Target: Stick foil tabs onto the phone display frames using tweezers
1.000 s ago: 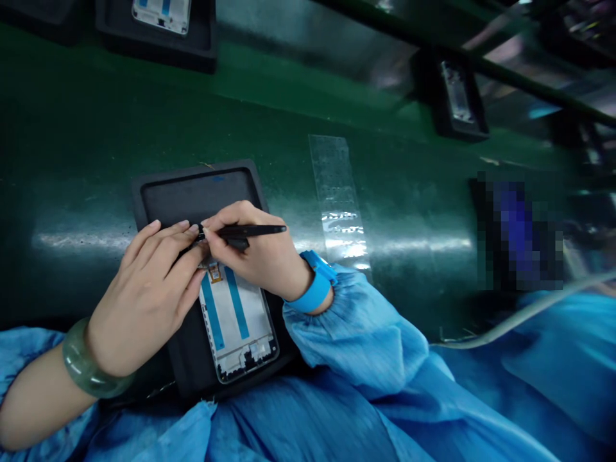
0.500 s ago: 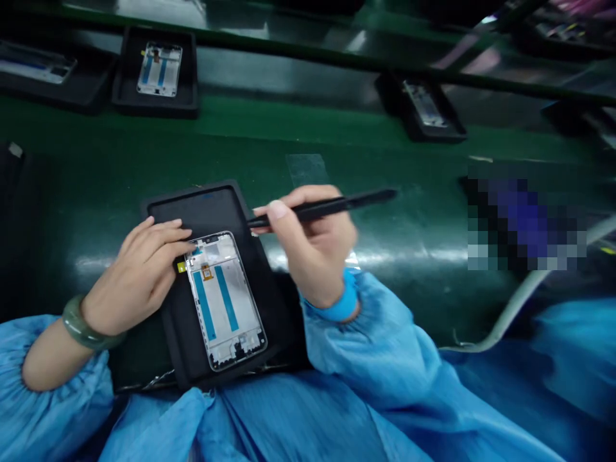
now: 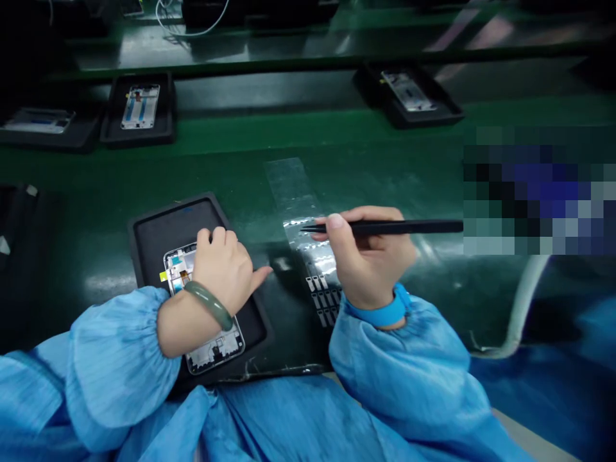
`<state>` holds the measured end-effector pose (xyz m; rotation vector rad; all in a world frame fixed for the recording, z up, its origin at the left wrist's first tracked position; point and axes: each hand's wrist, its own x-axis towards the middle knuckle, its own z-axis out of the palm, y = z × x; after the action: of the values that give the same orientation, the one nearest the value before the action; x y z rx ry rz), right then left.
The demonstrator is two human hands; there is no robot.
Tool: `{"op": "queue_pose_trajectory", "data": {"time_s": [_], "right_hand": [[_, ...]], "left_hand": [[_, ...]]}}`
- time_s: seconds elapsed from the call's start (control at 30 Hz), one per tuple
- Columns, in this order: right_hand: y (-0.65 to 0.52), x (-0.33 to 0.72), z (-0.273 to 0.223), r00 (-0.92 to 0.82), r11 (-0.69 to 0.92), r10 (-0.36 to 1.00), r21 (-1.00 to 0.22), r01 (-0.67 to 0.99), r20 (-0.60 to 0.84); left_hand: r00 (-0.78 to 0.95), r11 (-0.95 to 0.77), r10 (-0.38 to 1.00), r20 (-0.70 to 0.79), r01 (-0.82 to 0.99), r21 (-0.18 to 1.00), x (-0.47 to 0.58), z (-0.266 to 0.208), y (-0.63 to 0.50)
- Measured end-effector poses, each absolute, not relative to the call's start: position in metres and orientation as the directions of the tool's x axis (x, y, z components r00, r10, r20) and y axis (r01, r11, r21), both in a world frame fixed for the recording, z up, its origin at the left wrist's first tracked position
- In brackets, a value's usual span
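Observation:
My right hand (image 3: 368,256) grips black tweezers (image 3: 404,226), their tips pointing left over a clear plastic sheet (image 3: 289,186). Rows of small dark and silvery strips (image 3: 325,298) lie on that sheet's near part, beside my right sleeve. A silver phone frame (image 3: 216,356) with blue strips and a yellow tab rests in a black tray (image 3: 178,215). Above the frame is my left hand (image 3: 226,266), thumb stretched out to the right and fingers bent with their tips hidden. I see nothing in that hand. It covers much of the frame's middle.
Along the back stand more black trays with phone frames: two at the left (image 3: 163,115), (image 3: 84,138) and one at the right (image 3: 447,115). A blurred-out patch (image 3: 539,192) covers the right side. A pale hose or cable (image 3: 524,308) curves below it.
My left hand has moved right across the phone frame, off its upper left corner. My right hand with the tweezers has moved right, from the tray's edge to the plastic sheet. The view has shifted.

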<state>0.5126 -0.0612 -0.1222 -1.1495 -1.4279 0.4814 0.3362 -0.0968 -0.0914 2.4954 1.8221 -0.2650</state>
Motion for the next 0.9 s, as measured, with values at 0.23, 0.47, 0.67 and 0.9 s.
{"op": "queue_pose_trajectory", "data": {"time_s": [0.23,0.47,0.67,0.9], "right_hand": [[-0.068,0.551,-0.115,0.247,0.331,0.835,-0.808,0.487,0.491],[-0.072,0.560,-0.113,0.109,0.418,0.796,-0.672,0.612,0.595],[-0.075,0.558,-0.102,-0.051,0.521,0.770,-0.581,0.625,0.636],[-0.074,0.566,-0.104,-0.086,0.500,0.807,-0.598,0.626,0.585]], "left_hand": [[0.232,-0.273,0.940,-0.251,0.951,-0.145,0.332,-0.087,-0.051],[0.236,-0.259,0.954,-0.187,0.959,-0.110,0.342,-0.094,0.027],[0.430,-0.436,0.899,-0.085,0.898,-0.066,0.353,-0.110,0.085],[0.291,-0.287,0.955,0.058,0.956,-0.067,0.312,-0.130,0.127]]}}
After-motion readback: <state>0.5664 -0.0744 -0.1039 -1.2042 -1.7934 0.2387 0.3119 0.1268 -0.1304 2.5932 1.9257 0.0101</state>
